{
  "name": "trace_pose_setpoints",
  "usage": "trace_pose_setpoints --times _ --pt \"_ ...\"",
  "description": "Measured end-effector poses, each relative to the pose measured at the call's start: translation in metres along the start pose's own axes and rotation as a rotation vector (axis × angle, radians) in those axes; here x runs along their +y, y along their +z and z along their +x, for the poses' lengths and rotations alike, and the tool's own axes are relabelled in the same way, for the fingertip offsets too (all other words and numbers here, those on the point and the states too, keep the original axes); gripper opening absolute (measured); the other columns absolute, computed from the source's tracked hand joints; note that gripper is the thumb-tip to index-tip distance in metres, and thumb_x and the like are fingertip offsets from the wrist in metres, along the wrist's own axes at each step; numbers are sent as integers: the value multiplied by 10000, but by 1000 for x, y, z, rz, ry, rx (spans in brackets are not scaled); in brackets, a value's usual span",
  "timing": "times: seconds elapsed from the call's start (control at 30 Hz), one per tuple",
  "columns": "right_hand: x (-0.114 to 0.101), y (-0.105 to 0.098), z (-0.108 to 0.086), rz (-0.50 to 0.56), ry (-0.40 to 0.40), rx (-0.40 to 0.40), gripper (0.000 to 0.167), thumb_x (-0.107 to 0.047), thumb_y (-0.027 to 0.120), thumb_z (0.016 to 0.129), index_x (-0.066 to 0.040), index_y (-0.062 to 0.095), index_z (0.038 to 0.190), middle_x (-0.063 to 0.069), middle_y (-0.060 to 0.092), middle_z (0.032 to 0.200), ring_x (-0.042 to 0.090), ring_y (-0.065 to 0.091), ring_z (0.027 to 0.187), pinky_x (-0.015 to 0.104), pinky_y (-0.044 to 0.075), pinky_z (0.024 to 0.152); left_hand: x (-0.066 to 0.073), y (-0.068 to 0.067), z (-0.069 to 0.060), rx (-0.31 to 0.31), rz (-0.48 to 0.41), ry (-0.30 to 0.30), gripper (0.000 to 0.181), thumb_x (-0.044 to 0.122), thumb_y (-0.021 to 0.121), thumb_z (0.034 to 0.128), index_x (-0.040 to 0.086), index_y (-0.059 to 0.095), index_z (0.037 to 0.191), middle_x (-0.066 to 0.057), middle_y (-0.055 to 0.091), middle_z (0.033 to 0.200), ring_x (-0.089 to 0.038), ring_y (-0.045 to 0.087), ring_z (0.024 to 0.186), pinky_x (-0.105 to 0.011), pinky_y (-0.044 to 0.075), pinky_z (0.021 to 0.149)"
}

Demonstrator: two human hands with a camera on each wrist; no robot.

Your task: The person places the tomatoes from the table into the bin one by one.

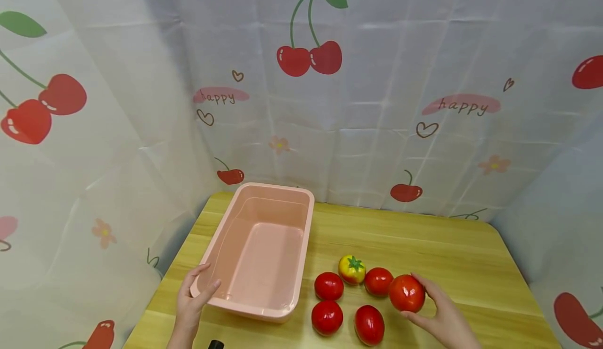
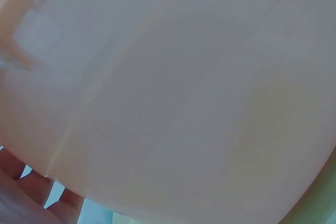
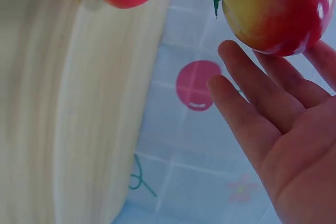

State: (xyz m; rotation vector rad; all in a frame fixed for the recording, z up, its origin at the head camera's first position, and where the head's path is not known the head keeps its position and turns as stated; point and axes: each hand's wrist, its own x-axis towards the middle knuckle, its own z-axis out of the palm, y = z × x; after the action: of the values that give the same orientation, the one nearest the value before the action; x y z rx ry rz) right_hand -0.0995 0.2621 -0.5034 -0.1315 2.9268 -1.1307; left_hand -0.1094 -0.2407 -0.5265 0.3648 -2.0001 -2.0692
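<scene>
A pink rectangular basin (image 1: 308, 234) stands on the left of the table with nothing in it. The left hand (image 1: 189, 302) grips its near left corner, thumb inside the rim; the left wrist view shows the fingers (image 2: 65, 205) at the pink wall (image 2: 173, 103). On the right, the right hand (image 1: 443, 312) holds a red round tomato (image 1: 406, 293) between thumb and fingers. In the right wrist view this tomato (image 3: 278, 9) shows a yellow patch and a green leaf, with the hand (image 3: 294, 124) beneath it.
Between basin and right hand lie several red fruits (image 1: 328, 317) and a yellow-red one with a green star-shaped top (image 1: 352, 270). A small black object (image 1: 216, 344) is at the near edge. A cherry-printed curtain (image 1: 358, 145) surrounds the wooden table (image 1: 424, 234).
</scene>
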Motion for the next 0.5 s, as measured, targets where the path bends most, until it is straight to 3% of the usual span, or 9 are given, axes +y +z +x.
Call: trace_pose_setpoints --times 0.07,0.23,0.4,0.5 --pt "-6 -2 5 -5 -52 39 848 -421 824 670 -45 458 1336 195 520 1263 392 512 1104 585 445 850 0 0 0 -1 -3 3 506 -12 670 832 -22 459 1292 47 395 1312 -136 324 1224 -263 304 969" --pt "-22 -5 20 35 -114 68 830 -408 825 675 -91 460 1350 164 522 1268 380 523 1105 574 450 853 0 -1 0 -5 -28 18 499 -35 662 827 -39 454 1280 36 391 1308 -154 289 1249 -506 196 1059" --pt "-37 -5 34 82 -123 41 820 -383 820 696 -136 438 1378 158 486 1317 385 511 1133 571 439 877 0 0 0 -1 -11 12 498 -27 663 830 -37 454 1282 40 397 1311 -145 298 1246 -449 235 1043" --pt "-44 -4 41 99 -148 30 820 -408 809 701 -154 435 1384 145 480 1335 373 512 1142 554 442 887 0 0 0 -4 -12 10 496 -22 665 831 -37 454 1280 37 397 1310 -151 290 1252 -485 213 1049"
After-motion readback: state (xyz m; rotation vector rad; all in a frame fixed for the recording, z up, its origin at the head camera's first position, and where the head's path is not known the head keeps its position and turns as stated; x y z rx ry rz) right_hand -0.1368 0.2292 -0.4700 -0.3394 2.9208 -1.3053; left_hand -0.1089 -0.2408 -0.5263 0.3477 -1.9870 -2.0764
